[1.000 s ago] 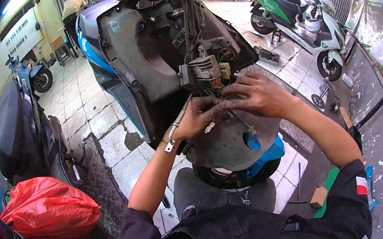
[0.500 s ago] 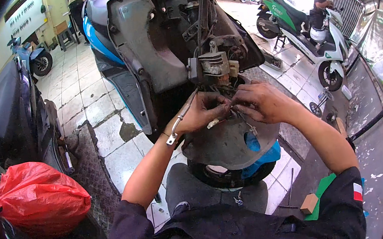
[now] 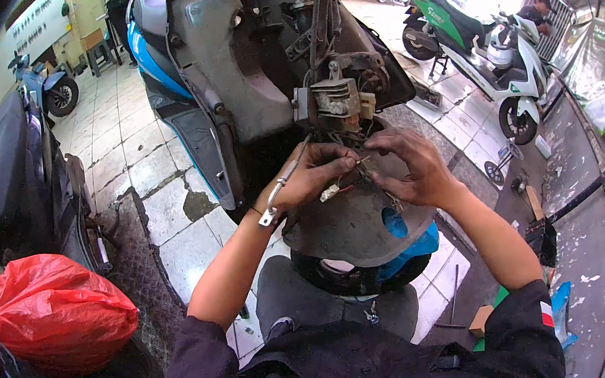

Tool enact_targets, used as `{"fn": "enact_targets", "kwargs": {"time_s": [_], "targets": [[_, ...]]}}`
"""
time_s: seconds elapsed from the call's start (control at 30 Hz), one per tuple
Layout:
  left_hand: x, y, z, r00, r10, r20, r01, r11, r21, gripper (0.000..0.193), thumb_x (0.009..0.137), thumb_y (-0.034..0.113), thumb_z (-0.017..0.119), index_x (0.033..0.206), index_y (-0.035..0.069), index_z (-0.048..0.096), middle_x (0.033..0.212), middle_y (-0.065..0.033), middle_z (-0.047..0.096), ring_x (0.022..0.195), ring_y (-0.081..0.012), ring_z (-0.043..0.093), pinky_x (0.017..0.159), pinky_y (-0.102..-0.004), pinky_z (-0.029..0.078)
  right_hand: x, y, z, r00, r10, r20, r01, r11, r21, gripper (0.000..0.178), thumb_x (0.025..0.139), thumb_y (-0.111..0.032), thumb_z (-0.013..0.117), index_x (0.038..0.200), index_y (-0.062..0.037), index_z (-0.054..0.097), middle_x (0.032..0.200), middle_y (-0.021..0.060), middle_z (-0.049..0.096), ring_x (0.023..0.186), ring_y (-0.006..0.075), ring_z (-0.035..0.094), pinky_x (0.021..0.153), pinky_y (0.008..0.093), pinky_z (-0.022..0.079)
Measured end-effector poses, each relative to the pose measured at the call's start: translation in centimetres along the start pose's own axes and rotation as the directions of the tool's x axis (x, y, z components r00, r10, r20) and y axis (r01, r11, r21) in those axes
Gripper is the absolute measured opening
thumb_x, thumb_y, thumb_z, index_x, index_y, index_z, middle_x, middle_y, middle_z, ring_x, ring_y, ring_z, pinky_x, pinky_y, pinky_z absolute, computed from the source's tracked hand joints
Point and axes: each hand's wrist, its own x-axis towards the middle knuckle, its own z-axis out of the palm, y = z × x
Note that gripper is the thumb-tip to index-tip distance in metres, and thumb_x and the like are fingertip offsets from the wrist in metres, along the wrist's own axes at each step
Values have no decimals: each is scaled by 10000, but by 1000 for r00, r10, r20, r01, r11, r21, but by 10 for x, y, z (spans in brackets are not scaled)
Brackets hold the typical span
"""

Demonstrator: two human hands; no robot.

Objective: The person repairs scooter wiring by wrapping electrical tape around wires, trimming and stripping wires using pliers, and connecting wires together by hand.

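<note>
Between the thumb and forefinger of my left hand [image 3: 315, 172] is the end of a thin wire [image 3: 364, 159]. My right hand [image 3: 414, 166] is just beside it, thumb and fingers spread around the loose wires. A white plug connector [image 3: 329, 192] hangs on reddish wires below my left fingers. Across my left wrist runs a grey hose with a metal bracket [image 3: 268, 216]. Both hands are over the dark front mudguard [image 3: 338, 234] of a partly stripped scooter [image 3: 232, 77]. A finned metal block [image 3: 337, 99] sits just beyond them; wires behind my fingers are partly hidden.
A red plastic bag [image 3: 61, 315] rests on a dark scooter at my left. Another scooter, green and white [image 3: 462, 45], stands at the far right with a person [image 3: 539, 12] beside it. A cardboard box [image 3: 480, 320] and a thin rod [image 3: 454, 295] lie near my right elbow.
My right thumb and fingers have parted and drawn away from my left fingertips, exposing the wire end. My left hand keeps its pinch. The person by the green and white scooter has moved right and lower.
</note>
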Motion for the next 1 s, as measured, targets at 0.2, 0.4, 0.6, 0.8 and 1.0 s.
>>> {"fn": "enact_targets", "kwargs": {"time_s": [0.2,0.4,0.6,0.8,1.0], "targets": [[1,-1,-3,992,-126,14,127,990,-70,285,942,284,677,1052,23,716,912,6,665,806,-82,559,726,-248,462,-14,18,10,972,-234,16,223,898,-379,377,776,-182,761,1135,-146,652,1066,52,677,918,239,656,815,416,509],[3,7,1,984,-180,-14,177,977,-120,267,930,280,696,1028,33,719,937,3,685,840,-79,581,776,-244,459,-14,24,17,946,-320,-56,260,850,-457,315,755,-184,749,1062,-167,685,1062,16,682,906,203,640,792,385,498],[1,9,1,971,-232,-57,216,954,-208,192,907,199,732,998,31,736,933,15,705,861,-75,595,797,-244,461,-17,24,13,937,-347,-43,291,841,-456,347,760,-167,769,1100,-159,701,1052,8,689,883,189,634,785,353,502],[3,7,1,980,-199,-3,198,974,-110,186,939,190,704,1011,20,721,933,11,700,879,-62,592,789,-252,472,-15,18,8,930,-364,52,342,805,-484,260,780,-186,744,1038,-160,723,1062,21,694,851,198,637,786,369,510],[-3,3,12,1000,15,-22,-13,997,71,183,958,167,678,1028,-2,684,975,-9,690,903,-68,592,820,-265,488,-15,-10,20,866,495,77,-500,848,175,144,888,-200,677,914,-59,697,805,49,649,626,219,601,592,315,473]]}}
